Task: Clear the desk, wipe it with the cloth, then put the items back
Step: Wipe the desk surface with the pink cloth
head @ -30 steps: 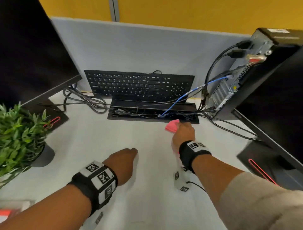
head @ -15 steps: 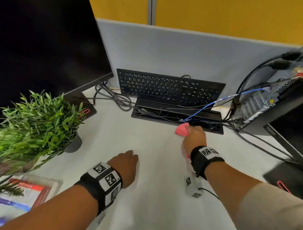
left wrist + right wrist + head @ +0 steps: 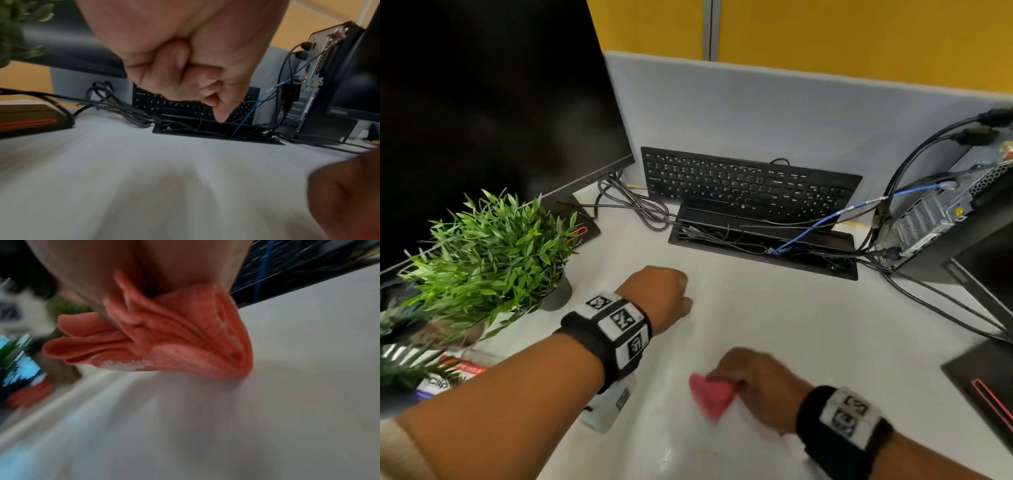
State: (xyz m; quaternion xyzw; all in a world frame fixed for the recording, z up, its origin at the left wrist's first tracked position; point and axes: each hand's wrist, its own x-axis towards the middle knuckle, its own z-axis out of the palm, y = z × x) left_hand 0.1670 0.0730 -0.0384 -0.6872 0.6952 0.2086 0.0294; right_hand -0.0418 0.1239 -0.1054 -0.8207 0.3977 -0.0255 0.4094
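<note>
your right hand grips the bunched pink cloth against the near worktop; it's soft and light (take a fistful mid-fold); your left hand is fisted, empty.

The right hand is drawing the pink cloth back across the desk, away from the cable tray at the far edge and toward the near edge. The left hand is curling from a flat palm into a fist and shifting toward the far side, ahead of the right hand.
</note>
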